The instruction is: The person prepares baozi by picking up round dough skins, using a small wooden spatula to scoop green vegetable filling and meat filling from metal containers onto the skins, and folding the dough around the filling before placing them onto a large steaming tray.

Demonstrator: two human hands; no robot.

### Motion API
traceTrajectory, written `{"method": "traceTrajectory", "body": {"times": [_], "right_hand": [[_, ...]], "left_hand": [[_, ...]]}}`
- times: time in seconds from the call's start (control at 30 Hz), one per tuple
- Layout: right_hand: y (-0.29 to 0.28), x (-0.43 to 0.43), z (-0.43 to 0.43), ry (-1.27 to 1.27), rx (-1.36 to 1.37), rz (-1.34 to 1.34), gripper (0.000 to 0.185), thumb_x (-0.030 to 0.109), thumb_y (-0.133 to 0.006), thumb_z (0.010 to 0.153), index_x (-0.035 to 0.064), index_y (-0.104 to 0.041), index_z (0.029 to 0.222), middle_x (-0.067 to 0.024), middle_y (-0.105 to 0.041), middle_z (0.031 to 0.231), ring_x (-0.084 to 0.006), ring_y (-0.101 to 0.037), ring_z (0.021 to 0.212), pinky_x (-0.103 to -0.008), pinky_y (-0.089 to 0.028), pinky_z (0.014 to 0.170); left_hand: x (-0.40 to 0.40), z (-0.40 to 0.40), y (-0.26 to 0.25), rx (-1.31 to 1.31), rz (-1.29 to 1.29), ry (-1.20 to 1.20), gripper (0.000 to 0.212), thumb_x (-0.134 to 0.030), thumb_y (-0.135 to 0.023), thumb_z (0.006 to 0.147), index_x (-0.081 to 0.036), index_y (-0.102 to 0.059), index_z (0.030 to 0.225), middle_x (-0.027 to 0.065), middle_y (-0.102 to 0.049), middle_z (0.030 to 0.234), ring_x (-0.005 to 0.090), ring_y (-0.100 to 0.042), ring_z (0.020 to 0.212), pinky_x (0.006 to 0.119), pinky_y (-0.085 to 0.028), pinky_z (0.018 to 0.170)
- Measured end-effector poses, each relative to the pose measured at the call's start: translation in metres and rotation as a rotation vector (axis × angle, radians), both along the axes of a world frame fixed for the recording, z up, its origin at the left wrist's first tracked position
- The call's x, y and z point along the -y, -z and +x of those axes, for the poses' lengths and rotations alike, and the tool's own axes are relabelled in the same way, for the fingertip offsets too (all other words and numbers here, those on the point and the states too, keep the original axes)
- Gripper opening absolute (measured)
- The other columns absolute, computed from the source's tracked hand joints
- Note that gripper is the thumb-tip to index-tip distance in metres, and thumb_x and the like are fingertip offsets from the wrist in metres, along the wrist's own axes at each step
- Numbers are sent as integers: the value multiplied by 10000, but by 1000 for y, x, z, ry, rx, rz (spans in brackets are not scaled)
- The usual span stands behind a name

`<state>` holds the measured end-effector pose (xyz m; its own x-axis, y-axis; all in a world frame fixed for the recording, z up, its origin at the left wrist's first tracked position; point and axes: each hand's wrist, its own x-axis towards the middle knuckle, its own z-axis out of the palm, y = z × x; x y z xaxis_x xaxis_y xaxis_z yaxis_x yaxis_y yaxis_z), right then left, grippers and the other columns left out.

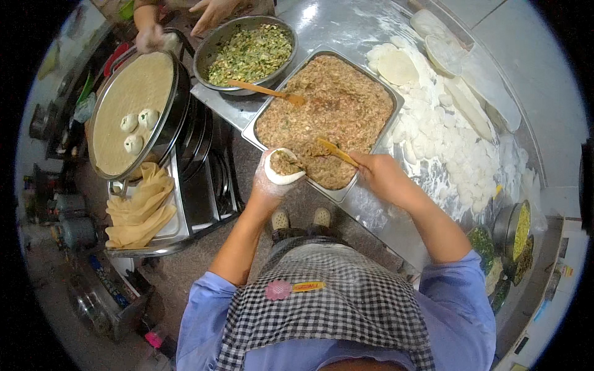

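In my left hand (pixel 271 183), dusted with flour, rests a cupped round dough wrapper (pixel 284 177) with a lump of meat filling in it, just off the near left edge of a metal tray (pixel 400 105). My right hand (pixel 383 176) grips a wooden spatula (pixel 338 151), its tip in the minced meat filling (pixel 343 92) that fills the tray. A second wooden spatula (pixel 260 89) lies with its blade on the filling, its handle over the rim of a steel bowl (pixel 198 55) of chopped green and yellow filling. Floured dough pieces (pixel 431 134) cover the right of the steel table.
Three filled buns (pixel 133 144) sit on a cloth-lined round steamer (pixel 116 97) at left. Folded steamer cloths (pixel 141 208) lie below it. A co-worker's hands (pixel 213 16) are beyond the steamer and bowl. Containers of chopped greens (pixel 482 246) stand at the right edge.
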<state>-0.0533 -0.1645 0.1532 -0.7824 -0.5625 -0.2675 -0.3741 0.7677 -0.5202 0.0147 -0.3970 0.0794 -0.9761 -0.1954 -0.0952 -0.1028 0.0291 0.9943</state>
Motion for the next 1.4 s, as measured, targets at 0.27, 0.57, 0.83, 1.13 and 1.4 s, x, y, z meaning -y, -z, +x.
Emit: {"method": "traceTrajectory", "body": {"times": [0.27, 0.57, 0.83, 1.13, 1.4], "right_hand": [[15, -3, -5, 274, 653, -339, 385, 43, -448, 881, 67, -510, 1261, -32, -556, 666, -77, -445, 492, -216, -363, 430], [18, 7, 28, 321, 438, -579, 373, 41, -460, 883, 118, -540, 1239, -10, -552, 726, -91, -501, 571, -229, -426, 518], [-4, 11, 39, -46, -405, -475, 472, -28, -550, 770, 194, -584, 1185, -65, -567, 784, -207, -579, 656, -277, -479, 588], [-54, 0, 24, -278, -259, -200, 523, -15, -556, 704, 188, -577, 1186, -83, -561, 769, -264, -583, 743, -366, -490, 614], [-89, -25, 8, -19, 252, -316, 382, 101, -645, 766, 73, -588, 1143, -98, -621, 841, -154, -561, 715, -284, -450, 650]], "left_hand": [[8, -12, 0, 52, -86, 56, 530, -82, -784, 645, -18, -502, 1089, 64, -602, 1021, 151, -573, 923, 281, -476, 790], [7, -24, -22, 61, 93, 194, 626, -39, -774, 640, -9, -470, 1187, 76, -599, 1098, 146, -569, 981, 285, -442, 876], [3, -22, -79, 32, 211, 304, 654, -20, -784, 617, -45, -452, 1179, 39, -560, 1058, 145, -535, 994, 283, -432, 869], [8, -15, -84, -214, -83, 444, 592, -113, -803, 623, -37, -498, 1124, 49, -555, 1050, 149, -524, 986, 289, -411, 871], [-1, -4, -76, -6, 458, 300, 710, -91, -802, 596, -49, -449, 1211, 64, -557, 1090, 186, -552, 1015, 328, -455, 889]]}}
